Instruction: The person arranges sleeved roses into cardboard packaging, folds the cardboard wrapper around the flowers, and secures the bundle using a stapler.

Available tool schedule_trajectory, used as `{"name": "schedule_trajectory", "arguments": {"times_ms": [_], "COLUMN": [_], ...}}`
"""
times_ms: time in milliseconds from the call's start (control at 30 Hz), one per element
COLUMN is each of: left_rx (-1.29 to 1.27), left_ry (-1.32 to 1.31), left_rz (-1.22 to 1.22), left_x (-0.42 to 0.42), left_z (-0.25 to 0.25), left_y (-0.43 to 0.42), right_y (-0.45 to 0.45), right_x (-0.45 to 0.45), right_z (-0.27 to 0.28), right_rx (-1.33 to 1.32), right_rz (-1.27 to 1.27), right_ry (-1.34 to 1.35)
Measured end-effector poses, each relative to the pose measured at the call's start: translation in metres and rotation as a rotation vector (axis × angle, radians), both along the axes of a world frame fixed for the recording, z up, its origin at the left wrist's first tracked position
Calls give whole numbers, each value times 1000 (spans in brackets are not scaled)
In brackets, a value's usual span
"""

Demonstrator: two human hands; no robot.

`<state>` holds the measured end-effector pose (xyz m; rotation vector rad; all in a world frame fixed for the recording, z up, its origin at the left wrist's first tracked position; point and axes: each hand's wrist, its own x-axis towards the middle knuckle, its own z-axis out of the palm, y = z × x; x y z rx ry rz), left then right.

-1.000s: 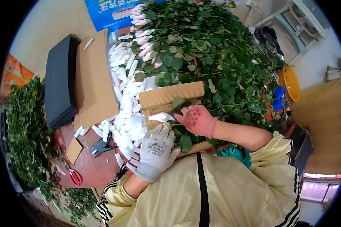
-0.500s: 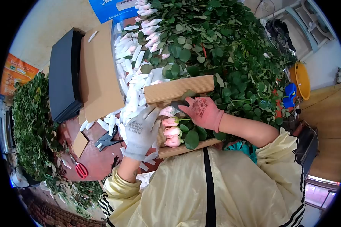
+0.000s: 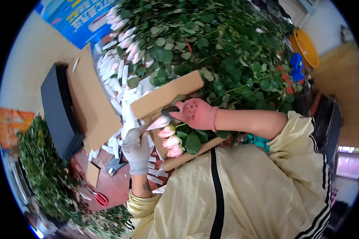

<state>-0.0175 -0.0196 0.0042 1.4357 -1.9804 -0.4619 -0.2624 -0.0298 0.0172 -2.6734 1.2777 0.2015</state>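
A pink rose in a white mesh sleeve (image 3: pixel 160 122) lies across the corrugated cardboard wrap (image 3: pixel 167 94). My left hand (image 3: pixel 135 150), in a whitish glove, is closed at the left end of the sleeve, which stretches towards its fingertips. My right hand (image 3: pixel 190 113), in a pink glove with dark fingertips, is closed around that rose just below its head; the stem is mostly hidden. Below it, several bare pink roses (image 3: pixel 171 141) lie in a column on the cardboard, with green leaves (image 3: pixel 193 143) to their right.
Many white sleeves (image 3: pixel 117 85) litter the red table (image 3: pixel 119 183). A large pile of leafy roses (image 3: pixel 227 55) fills the back. Black boxes (image 3: pixel 60 111) and a cardboard sheet (image 3: pixel 89 99) stand left, near a stapler-like tool (image 3: pixel 116 164) and red-handled scissors (image 3: pixel 101 199).
My left hand has drawn left, away from the rose head, and the mesh sleeve is now stretched between them. My right hand stays by the rose. The whole view has tilted and shifted.
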Motion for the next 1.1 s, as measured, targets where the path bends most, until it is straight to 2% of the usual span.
{"name": "schedule_trajectory", "arguments": {"times_ms": [100,167,233,300,367,433,533,633,733,767,867,967,1033,1100], "left_rx": [-76,69,63,-170,115,-31,78,179,126,120,35,61,120,121], "left_ry": [-85,10,-92,-249,-228,-378,-372,-359,-301,-258,-324,-388,-367,-347], "left_rz": [45,233,227,-73,-347,-495,-435,-456,-422,-402,-391,-409,-424,-422], "left_x": [17,51,58,31,-13,-33,-42,-41,-38,-37,-40,-38,-36,-34], "left_z": [-7,-5,14,55,83,61,47,55,55,54,46,44,50,49], "left_y": [-4,-10,-7,14,29,40,52,54,44,39,28,24,21,19], "right_y": [0,3,2,0,-1,-3,-9,-9,-4,-4,-12,-41,-98,-165], "right_x": [1,-2,-1,-1,0,1,-1,-6,-3,-1,-5,-10,-15,-20], "right_z": [-8,-9,0,5,8,11,17,10,17,22,26,64,93,96], "right_rx": [-27,-46,-28,2,36,45,38,-23,-58,11,4,88,360,177], "right_rz": [-20,-41,5,0,17,1,15,65,105,77,93,170,-21,-276], "right_ry": [-63,-104,-49,-54,-56,9,30,-38,9,58,89,103,-439,-618]}}
